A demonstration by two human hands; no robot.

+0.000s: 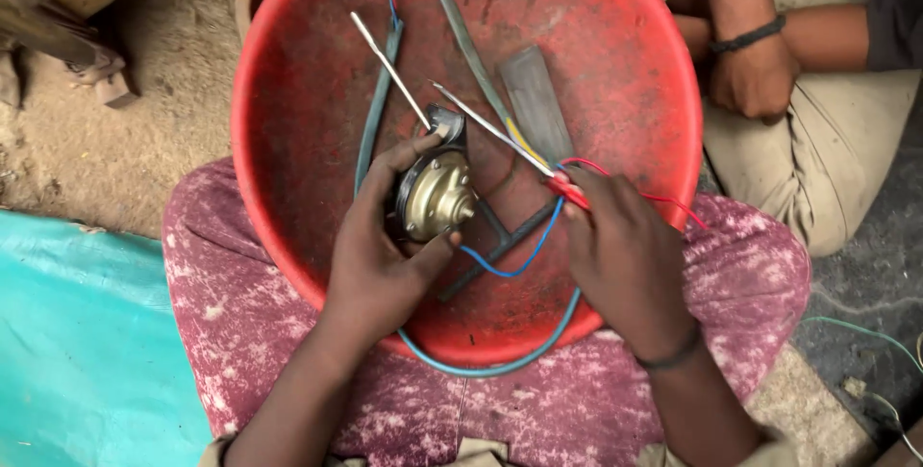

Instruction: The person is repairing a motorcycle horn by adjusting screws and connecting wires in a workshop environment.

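Seated with red basin [288, 121] on lap, over mottled maroon trousers [288, 332]. Left hand [375, 255] closed round small round brass-and-black motor-like part [435, 198], held just above basin floor. Right hand [625, 255] pinched on red wire [663, 200] and a thin metal probe [490, 126]; blue wire [519, 260] ran from part toward that grip. Judged mid-way: leads loose, nothing visibly joined yet. In basin beyond: second metal rod [389, 68], flat grey strip [536, 101], teal hose [375, 111]. Farther off, another person's hand [755, 77] resting.
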